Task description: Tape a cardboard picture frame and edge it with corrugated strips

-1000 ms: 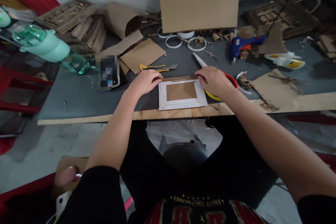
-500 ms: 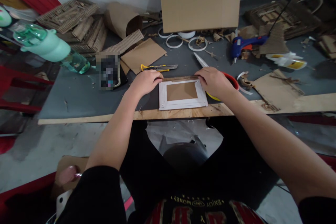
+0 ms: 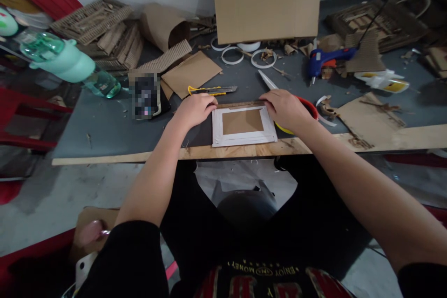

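Note:
A flat frame with a white paper face and a brown cardboard middle lies at the table's front edge. Along its far side runs a narrow corrugated cardboard strip. My left hand is closed at the strip's left end, thumb and fingers pressed on the far left corner. At the opposite end, my right hand pinches the far right corner in the same way. Scissors lie partly hidden under my right hand, blade pointing away. A yellow utility knife rests just beyond my left hand.
A blue glue gun and a white glue bottle lie at the right. Rolls of tape and a large cardboard sheet are at the back. A green bottle and stacked corrugated pieces stand left.
Both hands stay at the far corners of the frame, and the strip has not visibly moved. Only the whole view shifts very slightly.

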`<state>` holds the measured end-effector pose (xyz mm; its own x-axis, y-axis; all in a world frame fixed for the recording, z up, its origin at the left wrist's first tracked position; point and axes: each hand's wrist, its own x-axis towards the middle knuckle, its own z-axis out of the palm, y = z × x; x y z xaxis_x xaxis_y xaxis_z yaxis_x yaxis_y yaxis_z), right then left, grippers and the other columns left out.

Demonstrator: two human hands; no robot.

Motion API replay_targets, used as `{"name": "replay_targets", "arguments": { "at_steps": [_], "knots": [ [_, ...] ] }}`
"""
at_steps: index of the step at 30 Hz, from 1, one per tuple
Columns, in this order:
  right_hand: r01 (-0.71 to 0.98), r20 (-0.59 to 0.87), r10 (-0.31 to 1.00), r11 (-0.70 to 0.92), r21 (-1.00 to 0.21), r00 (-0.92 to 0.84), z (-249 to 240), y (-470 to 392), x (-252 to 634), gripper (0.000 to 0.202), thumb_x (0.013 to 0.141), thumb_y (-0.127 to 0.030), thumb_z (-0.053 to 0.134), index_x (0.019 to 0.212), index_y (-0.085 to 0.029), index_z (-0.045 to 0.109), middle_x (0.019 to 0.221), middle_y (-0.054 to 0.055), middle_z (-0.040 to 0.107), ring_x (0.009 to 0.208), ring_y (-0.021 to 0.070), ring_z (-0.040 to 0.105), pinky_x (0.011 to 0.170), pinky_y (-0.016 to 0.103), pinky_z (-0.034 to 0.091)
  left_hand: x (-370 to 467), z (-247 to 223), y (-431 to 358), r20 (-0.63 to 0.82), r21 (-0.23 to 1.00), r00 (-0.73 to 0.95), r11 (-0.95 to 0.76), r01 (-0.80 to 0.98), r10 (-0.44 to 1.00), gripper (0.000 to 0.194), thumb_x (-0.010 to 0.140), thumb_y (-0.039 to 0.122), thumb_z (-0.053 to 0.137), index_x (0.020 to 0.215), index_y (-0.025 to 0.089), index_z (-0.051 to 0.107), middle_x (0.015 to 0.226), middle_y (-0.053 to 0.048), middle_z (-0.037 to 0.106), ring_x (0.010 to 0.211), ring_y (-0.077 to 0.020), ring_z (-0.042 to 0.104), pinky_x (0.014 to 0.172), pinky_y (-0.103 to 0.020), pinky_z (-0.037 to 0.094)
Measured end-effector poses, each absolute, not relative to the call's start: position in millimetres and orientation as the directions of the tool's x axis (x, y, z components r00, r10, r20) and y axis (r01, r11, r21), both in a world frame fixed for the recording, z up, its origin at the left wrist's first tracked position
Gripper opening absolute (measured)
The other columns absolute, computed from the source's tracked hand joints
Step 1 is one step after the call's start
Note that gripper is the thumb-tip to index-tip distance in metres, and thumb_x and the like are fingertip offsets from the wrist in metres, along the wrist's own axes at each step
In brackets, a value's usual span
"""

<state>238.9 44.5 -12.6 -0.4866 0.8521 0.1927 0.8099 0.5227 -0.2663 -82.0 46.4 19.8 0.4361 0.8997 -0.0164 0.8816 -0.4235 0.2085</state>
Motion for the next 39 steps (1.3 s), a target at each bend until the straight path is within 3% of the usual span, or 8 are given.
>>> {"name": "replay_targets", "arguments": {
  "at_steps": [4,8,14,20,24,30,35,39],
  "knots": [
    [0.832,0.189,0.891,0.454,-0.317,-0.414,-13.0,42.0,237.9,0.066,0.103,-0.023,0.044,0.168,-0.014,0.044,0.133,0.019,0.077,0.120,0.0367,0.075,0.103,0.053,0.061,-79.0,22.4,44.0,-0.016,0.195,0.419,-0.408,0.892,0.908,0.022,0.105,0.022,0.062,0.113,0.020,0.082,0.121,-0.012,0.084,0.115,-0.0312,0.079,0.099,-0.043,0.062],
    [0.814,0.218,0.886,0.462,-0.353,-0.408,-14.2,41.9,237.7,0.072,0.102,-0.024,0.044,0.173,-0.019,0.036,0.131,0.018,0.079,0.118,0.0377,0.076,0.101,0.055,0.062,-77.1,22.3,41.7,0.018,0.190,0.368,-0.365,0.912,0.930,0.022,0.105,0.023,0.062,0.111,0.021,0.083,0.120,-0.012,0.084,0.113,-0.0325,0.080,0.096,-0.044,0.062],
    [0.821,0.186,0.882,0.471,-0.322,-0.433,-13.4,41.7,237.5,0.062,0.103,-0.024,0.043,0.165,-0.018,0.048,0.133,0.021,0.077,0.123,0.0372,0.073,0.107,0.056,0.059,-82.1,11.8,48.3,0.072,0.268,0.340,-0.347,0.899,0.937,0.026,0.104,0.021,0.058,0.111,0.020,0.083,0.118,-0.011,0.085,0.112,-0.0307,0.080,0.102,-0.045,0.061],
    [0.832,0.254,0.879,0.469,-0.298,-0.404,-2.0,43.5,240.1,0.039,0.106,-0.024,0.044,0.128,-0.021,0.077,0.128,0.017,0.077,0.124,0.0370,0.071,0.113,0.059,0.055,-79.0,9.1,48.7,0.107,0.283,0.187,-0.210,0.936,0.976,0.026,0.107,0.029,0.059,0.106,0.019,0.082,0.111,-0.013,0.086,0.099,-0.0299,0.079,0.092,-0.043,0.062],
    [0.813,0.294,0.872,0.477,-0.334,-0.391,2.1,45.2,244.0,0.040,0.105,-0.021,0.044,0.126,-0.023,0.079,0.127,0.016,0.079,0.122,0.0378,0.071,0.112,0.062,0.055,-78.6,9.0,47.1,0.120,0.289,0.223,-0.249,0.924,0.968,0.021,0.104,0.031,0.064,0.105,0.019,0.082,0.107,-0.011,0.085,0.093,-0.0262,0.077,0.090,-0.040,0.061],
    [0.792,0.272,0.825,0.557,-0.249,-0.495,4.0,48.4,235.3,0.036,0.106,-0.030,0.053,0.126,-0.023,0.082,0.146,0.017,0.070,0.132,0.0401,0.065,0.112,0.062,0.055,-69.9,7.3,47.4,0.104,0.284,0.394,-0.407,0.868,0.913,0.020,0.104,0.022,0.066,0.110,0.021,0.085,0.117,-0.011,0.084,0.114,-0.0286,0.077,0.104,-0.042,0.060],
    [0.815,0.134,0.849,0.529,-0.237,-0.512,-0.9,55.4,228.7,0.043,0.108,-0.023,0.042,0.120,-0.024,0.084,0.121,0.014,0.080,0.119,0.0349,0.073,0.099,0.053,0.061,-58.4,9.0,44.4,0.099,0.257,0.355,-0.369,0.893,0.930,0.024,0.104,0.017,0.065,0.111,0.017,0.088,0.116,-0.015,0.084,0.115,-0.0324,0.079,0.102,-0.045,0.061],
    [0.799,0.175,0.846,0.534,-0.276,-0.504,-8.4,61.9,231.8,0.040,0.106,-0.024,0.047,0.116,-0.027,0.086,0.116,0.010,0.082,0.116,0.0318,0.075,0.098,0.051,0.062,-57.5,8.7,44.8,0.109,0.290,0.333,-0.350,0.891,0.937,0.023,0.104,0.020,0.066,0.108,0.019,0.088,0.114,-0.012,0.085,0.112,-0.0310,0.079,0.102,-0.045,0.060]
  ]
}}
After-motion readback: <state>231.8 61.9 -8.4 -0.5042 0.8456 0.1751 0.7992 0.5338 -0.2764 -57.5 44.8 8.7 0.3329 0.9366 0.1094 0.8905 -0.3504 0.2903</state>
